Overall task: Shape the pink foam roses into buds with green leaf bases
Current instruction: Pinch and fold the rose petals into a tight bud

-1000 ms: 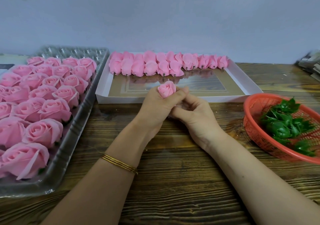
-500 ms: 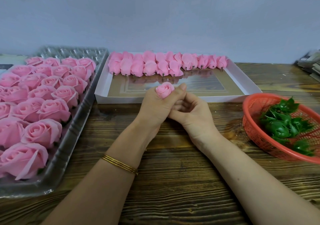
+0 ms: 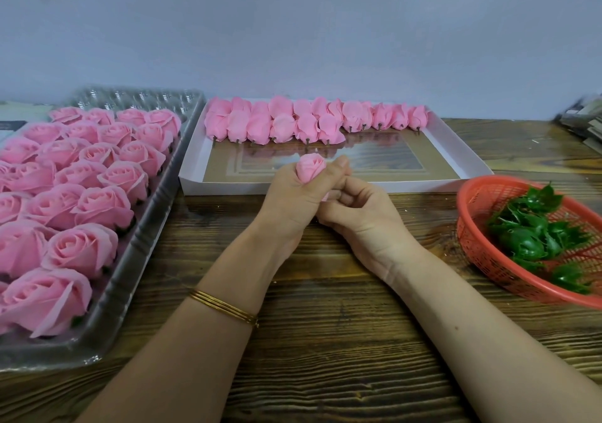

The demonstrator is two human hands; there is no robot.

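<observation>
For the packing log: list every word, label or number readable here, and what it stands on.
None can be read.
The white box shows only a framed pattern inside, no letters.
The papers at the left edge: too blurred.
The stack at the right edge: too blurred.

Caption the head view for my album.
Left hand grips a pink rose bud, right hand at its base, beside a basket of green leaf bases.

Both bare forearms reach forward and converge, the left hand (image 3: 293, 196) wrapped round a pink foam rose bud (image 3: 311, 167), the right hand (image 3: 365, 220) touching the left, fingers curled inward.
</observation>
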